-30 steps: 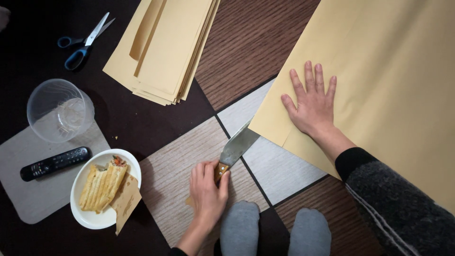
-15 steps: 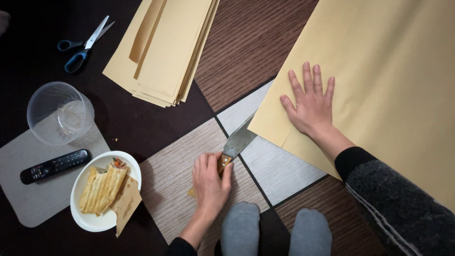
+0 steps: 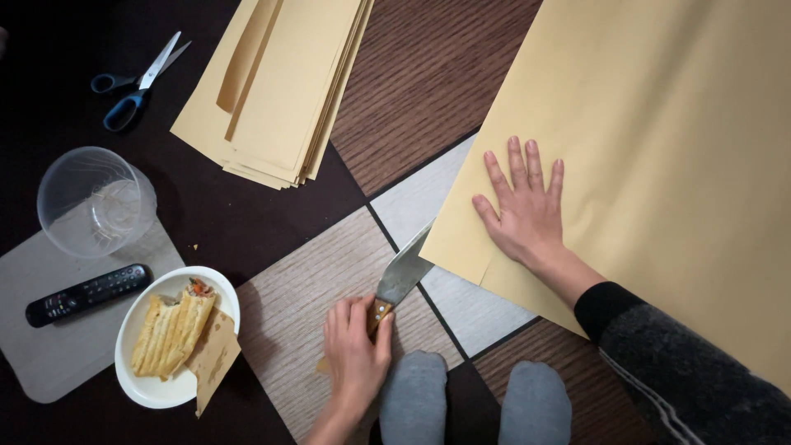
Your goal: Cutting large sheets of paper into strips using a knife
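Hands are set for a cut, I'd judge: the left hand (image 3: pixel 356 346) grips the wooden-handled broad steel knife (image 3: pixel 398 280), blade tip at the near corner of the large tan paper sheet (image 3: pixel 659 140) on the floor, pinned by the flat, spread right hand (image 3: pixel 523 210); next needs a steady slide along the fold.

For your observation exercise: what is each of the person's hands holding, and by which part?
The left hand grips a knife by its wooden handle. The right hand holds nothing; it lies flat on the paper sheet.
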